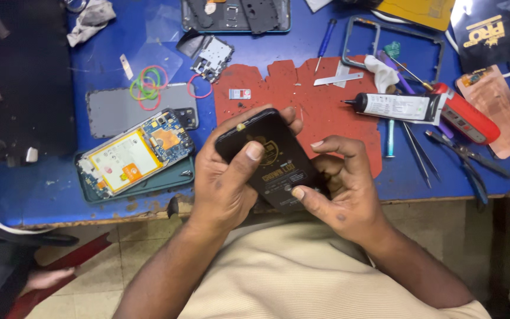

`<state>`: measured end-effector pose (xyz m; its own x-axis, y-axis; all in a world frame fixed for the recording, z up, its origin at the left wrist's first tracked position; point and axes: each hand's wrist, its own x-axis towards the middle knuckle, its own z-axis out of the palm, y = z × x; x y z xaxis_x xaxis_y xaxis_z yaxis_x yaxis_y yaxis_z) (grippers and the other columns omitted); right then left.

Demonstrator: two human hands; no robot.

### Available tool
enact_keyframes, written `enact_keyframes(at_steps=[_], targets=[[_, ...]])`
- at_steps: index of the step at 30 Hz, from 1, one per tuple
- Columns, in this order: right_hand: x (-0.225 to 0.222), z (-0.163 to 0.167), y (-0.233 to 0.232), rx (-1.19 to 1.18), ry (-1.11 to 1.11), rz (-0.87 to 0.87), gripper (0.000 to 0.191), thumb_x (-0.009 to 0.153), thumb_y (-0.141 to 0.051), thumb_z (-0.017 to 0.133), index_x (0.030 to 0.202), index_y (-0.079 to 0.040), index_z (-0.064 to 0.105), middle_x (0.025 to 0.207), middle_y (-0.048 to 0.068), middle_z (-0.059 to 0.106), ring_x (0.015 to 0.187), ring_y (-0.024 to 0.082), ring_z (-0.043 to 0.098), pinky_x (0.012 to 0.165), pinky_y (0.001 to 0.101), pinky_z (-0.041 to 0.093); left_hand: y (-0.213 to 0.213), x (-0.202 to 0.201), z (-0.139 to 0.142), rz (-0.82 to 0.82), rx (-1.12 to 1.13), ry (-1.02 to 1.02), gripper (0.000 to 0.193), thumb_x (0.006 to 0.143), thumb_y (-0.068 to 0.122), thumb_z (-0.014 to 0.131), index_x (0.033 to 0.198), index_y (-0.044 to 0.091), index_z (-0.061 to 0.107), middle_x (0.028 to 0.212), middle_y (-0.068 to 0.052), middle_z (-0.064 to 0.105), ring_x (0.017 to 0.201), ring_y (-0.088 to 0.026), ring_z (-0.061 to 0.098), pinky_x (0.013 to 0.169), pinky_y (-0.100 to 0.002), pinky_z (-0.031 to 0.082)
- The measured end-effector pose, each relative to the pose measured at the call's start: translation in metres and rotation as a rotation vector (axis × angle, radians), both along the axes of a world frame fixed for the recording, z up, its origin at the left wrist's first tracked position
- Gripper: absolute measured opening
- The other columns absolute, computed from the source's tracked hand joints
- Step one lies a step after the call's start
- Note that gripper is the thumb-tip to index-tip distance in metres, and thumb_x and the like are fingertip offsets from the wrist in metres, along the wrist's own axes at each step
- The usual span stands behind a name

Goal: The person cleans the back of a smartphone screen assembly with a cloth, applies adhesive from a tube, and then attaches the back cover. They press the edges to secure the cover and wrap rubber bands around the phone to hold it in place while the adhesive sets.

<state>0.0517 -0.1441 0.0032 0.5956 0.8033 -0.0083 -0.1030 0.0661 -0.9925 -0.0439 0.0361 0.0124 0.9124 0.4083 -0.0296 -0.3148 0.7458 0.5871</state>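
Both hands grip a black phone screen panel [270, 158] above the counter's [48, 189] near edge.

The left hand [225, 177] wraps its left side, thumb on top; the right hand [340, 189] curls, pinching its lower right corner.

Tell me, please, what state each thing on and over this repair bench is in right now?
Black phone panel: held in both hands over the bench edge.
Left hand: gripping it, thumb on top.
Right hand: pinching its lower edge.
Opened phone: back off, battery exposed.
Glue tube: lying flat, capped.
Rubber bands: loose pile.
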Motion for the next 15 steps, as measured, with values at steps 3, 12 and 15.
enact_keyframes(at_steps=[3, 12, 15], targets=[[0.0007, -0.0008, 0.0009, -0.022, 0.076, -0.020, 0.065, 0.092, 0.004, 0.072, 0.143, -0.010, 0.034, 0.106, 0.013, 0.071, 0.096, 0.012, 0.070, 0.083, 0.0253, 0.055, 0.0011, 0.0000, 0.0017, 0.000, 0.033, -0.007, 0.043, 0.108, 0.011, 0.063, 0.145, -0.006, 0.051, 0.146, -0.029, 0.059, 0.139, -0.038, 0.060, 0.120, -0.051, 0.051], [0.0012, -0.0006, 0.0080, -0.078, 0.127, -0.034, 0.051, 0.090, 0.004, 0.074, 0.135, 0.001, 0.050, 0.113, 0.011, 0.071, 0.106, 0.013, 0.068, 0.094, 0.0279, 0.056, 0.0044, -0.0037, 0.0043, 0.030, 0.016, -0.041, 0.044, 0.109, 0.011, 0.063, 0.147, -0.006, 0.049, 0.147, -0.029, 0.058, 0.140, -0.038, 0.059, 0.121, -0.051, 0.051], [0.0004, 0.0004, 0.0100, -0.092, 0.116, -0.034, 0.048, 0.090, 0.004, 0.075, 0.133, 0.002, 0.053, 0.113, 0.011, 0.071, 0.106, 0.013, 0.068, 0.095, 0.0283, 0.056, 0.0062, -0.0057, 0.0052, 0.036, -0.004, -0.041, 0.044, 0.108, 0.011, 0.063, 0.147, -0.006, 0.049, 0.148, -0.029, 0.058, 0.141, -0.039, 0.058, 0.120, -0.052, 0.051]])
